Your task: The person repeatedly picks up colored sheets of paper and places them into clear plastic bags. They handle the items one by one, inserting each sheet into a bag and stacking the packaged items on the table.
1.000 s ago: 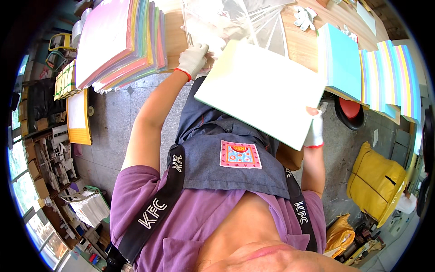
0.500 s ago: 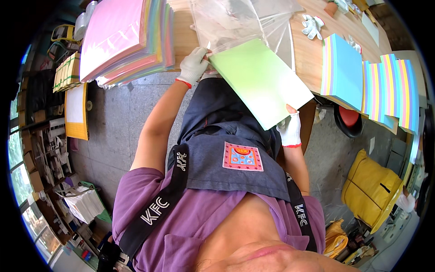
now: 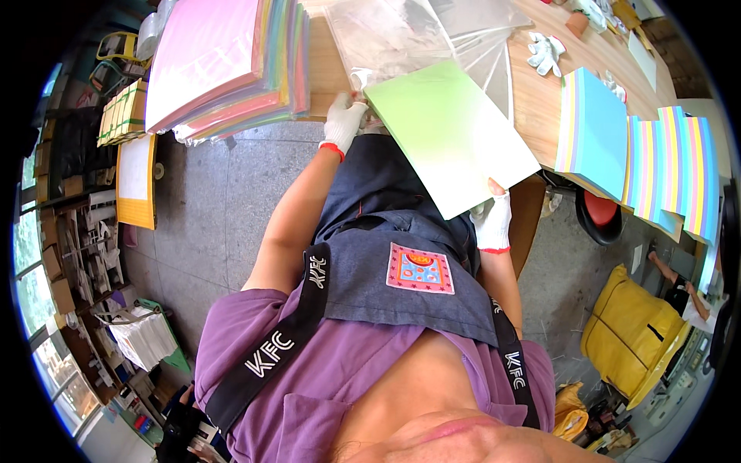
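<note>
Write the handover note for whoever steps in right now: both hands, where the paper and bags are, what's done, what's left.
Left hand: gloved, at the mouth of the clear plastic bag on the wooden table, by the near edge.
Right hand: gloved, gripping the lower corner of the light green paper stack, tilted, top corner at the bag mouth.
Nearby: tall pile of pastel paper to the left, fanned striped-edge stacks to the right, spare white glove on the table.
Done: stack lifted and lined up.
Left: the stack is not yet inside the bag.
</note>
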The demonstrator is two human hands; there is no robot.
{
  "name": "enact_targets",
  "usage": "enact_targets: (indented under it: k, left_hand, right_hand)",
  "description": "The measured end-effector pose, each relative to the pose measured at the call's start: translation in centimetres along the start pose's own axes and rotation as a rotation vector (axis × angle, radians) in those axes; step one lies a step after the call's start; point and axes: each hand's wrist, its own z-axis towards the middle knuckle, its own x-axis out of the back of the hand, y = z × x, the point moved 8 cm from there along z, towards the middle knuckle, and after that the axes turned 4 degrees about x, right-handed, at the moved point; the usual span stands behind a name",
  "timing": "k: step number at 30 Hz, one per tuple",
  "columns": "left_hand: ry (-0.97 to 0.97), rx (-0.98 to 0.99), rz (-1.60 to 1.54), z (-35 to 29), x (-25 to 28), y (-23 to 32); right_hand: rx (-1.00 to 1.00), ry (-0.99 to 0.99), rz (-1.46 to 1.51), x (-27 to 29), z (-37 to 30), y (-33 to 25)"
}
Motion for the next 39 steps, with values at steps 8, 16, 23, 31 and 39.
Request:
enact_targets:
  k: [8,16,23,31,39]
  left_hand:
    - [-0.268,-0.097,-0.034,-5.7,-4.4,-1.6]
    - [-0.784,0.051,-0.88,-0.5,-15.5,-13.2]
    - [-0.72,-0.099,-0.388,-7.0,-13.7,-12.4]
    - [-0.578,0.521,-0.243,-9.2,-14.3,-18.6]
    - [-0.675,0.603,-0.277,-9.0,-14.2,-18.0]
  right_hand:
    - [0.03,0.025,0.042,0.0,0.1,0.4]
    - [-0.101,-0.007,0.009,-1.8,1.6,2.9]
    - [0.036,-0.014,-0.031,-2.7,1.5,3.0]
    - [-0.173,0.181,0.131,2.0,1.9,10.1]
    - [-0.078,-0.054,0.513,-0.4,8.4,8.0]
